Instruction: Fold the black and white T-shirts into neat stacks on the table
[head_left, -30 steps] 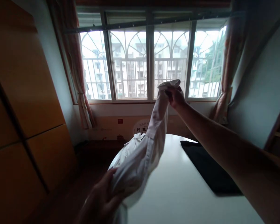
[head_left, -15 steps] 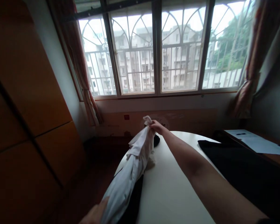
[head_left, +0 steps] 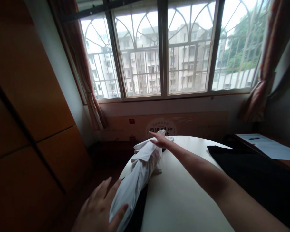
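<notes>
A white garment [head_left: 139, 174], long and bunched, lies along the left side of a white round-edged table [head_left: 176, 193]. Its exact kind cannot be made out. My left hand [head_left: 100, 206] is at its near end with fingers spread, the thumb over the cloth. At the far end, my right hand [head_left: 159, 140] reaches over the garment with its fingers stretched out, palm down, the cloth showing beneath and beyond it. Dark cloth [head_left: 140, 206] shows under the garment's right edge, mostly hidden by it.
Black cloth [head_left: 251, 180] covers the table's right side. Beyond it, papers [head_left: 268, 146] lie on a brown desk. A wooden cabinet [head_left: 33, 129] stands at left. A printed cardboard panel [head_left: 198, 124] is below the barred window [head_left: 164, 51].
My right hand has let go of the raised far end of the garment, which now lies lower on the table. My left hand has come further into view with its fingers spread.
</notes>
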Action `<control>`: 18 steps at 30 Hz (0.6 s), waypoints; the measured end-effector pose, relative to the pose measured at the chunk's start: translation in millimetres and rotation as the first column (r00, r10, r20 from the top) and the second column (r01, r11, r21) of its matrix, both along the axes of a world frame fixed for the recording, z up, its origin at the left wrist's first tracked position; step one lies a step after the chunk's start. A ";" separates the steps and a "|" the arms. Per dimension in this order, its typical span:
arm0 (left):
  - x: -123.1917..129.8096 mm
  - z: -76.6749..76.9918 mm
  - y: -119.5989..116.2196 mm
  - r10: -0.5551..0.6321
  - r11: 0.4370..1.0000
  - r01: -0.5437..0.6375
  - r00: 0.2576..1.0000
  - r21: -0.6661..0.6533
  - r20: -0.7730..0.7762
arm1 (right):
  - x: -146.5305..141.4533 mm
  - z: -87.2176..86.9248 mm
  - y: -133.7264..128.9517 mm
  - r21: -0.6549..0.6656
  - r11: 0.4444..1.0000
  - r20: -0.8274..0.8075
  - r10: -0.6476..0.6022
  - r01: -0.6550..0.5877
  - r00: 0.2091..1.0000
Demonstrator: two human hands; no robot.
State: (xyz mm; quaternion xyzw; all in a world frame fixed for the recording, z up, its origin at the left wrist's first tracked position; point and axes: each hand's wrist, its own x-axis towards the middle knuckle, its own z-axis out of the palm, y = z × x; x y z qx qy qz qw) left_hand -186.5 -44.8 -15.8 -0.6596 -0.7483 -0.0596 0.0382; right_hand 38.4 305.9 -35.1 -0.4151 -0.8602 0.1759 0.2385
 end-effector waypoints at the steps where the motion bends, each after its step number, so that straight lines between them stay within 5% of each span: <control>1: 9.0 2.2 10.3 -0.026 0.999 0.026 1.000 -0.023 -0.002 | -7.0 -9.0 -8.3 -0.011 1.000 0.080 0.014 -0.013 0.997; 6: 36.9 -29.0 40.5 -0.028 0.969 0.047 0.996 -0.242 0.079 | -22.9 -40.4 -30.5 -0.040 0.999 0.193 0.039 -0.032 0.980; 10: 31.2 -51.8 44.1 -0.020 0.977 0.035 0.997 -0.208 0.072 | -2.8 -21.6 -38.5 0.031 0.997 0.239 0.058 -0.068 0.969; 14: 24.8 -55.1 49.2 -0.041 0.989 0.054 0.995 -0.139 0.093 | 55.4 9.3 -64.8 0.197 0.979 0.281 -0.102 0.047 0.954; 18: 27.6 -53.1 52.3 -0.044 0.988 0.047 0.999 -0.145 0.023 | 157.8 20.2 -99.0 0.154 0.926 0.300 -0.375 0.343 0.877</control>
